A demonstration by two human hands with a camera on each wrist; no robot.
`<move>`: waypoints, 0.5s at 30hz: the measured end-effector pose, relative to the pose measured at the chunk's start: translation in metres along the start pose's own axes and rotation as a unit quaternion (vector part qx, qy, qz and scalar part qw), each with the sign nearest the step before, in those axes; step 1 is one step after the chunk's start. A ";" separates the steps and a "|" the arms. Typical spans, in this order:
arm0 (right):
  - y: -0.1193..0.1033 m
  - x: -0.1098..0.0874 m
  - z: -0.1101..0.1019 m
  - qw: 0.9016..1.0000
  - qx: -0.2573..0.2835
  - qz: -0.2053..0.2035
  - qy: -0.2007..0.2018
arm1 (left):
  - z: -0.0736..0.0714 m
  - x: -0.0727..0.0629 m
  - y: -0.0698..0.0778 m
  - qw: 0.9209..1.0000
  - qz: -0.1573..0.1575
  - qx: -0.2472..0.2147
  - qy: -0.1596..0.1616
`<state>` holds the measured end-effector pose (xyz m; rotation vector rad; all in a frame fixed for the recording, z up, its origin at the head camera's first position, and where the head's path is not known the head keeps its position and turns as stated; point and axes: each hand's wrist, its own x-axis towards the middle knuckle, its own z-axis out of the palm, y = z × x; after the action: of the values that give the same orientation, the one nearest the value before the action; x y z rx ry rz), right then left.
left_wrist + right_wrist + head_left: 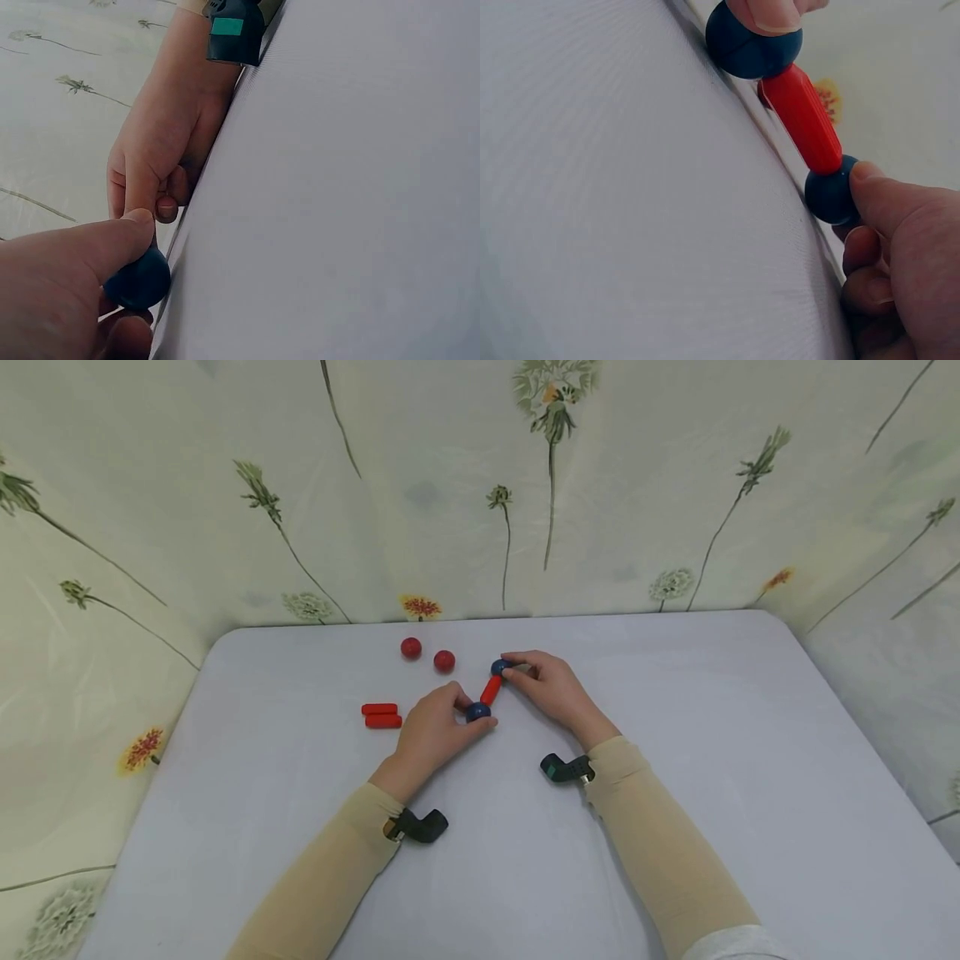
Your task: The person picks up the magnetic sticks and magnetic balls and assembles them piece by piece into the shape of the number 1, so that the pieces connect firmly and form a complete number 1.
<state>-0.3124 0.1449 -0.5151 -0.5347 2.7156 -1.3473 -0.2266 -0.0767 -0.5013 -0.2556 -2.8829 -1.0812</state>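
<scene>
Left hand (431,728) pinching a glossy dark blue ball (478,713) between thumb and fingers. Right hand (557,692) pinching a second, matching blue ball (830,196) at its fingertips, farther out. Ridged red rod (802,120) spans the gap between hands, one ball at each end. Just left of left hand: two short red rods (383,722) side by side, touching or nearly so. Beyond left hand: two glossy red balls (444,661), near each other, apart. All over white-covered bench (712,760); pale floral fabric (450,543) behind, past both hands.
</scene>
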 end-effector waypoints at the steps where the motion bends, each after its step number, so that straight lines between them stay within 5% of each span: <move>1: 0.000 0.000 0.000 1.000 0.000 0.000 0.000 | 0.000 0.000 0.000 1.000 0.000 0.000 0.002; 15: -0.003 0.000 0.000 1.000 0.000 0.000 -0.003 | 0.003 -0.008 -0.008 0.999 0.031 -0.001 0.015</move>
<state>-0.3114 0.1433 -0.5130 -0.5367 2.7111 -1.3420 -0.2199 -0.0819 -0.5092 -0.3224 -2.8280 -1.0688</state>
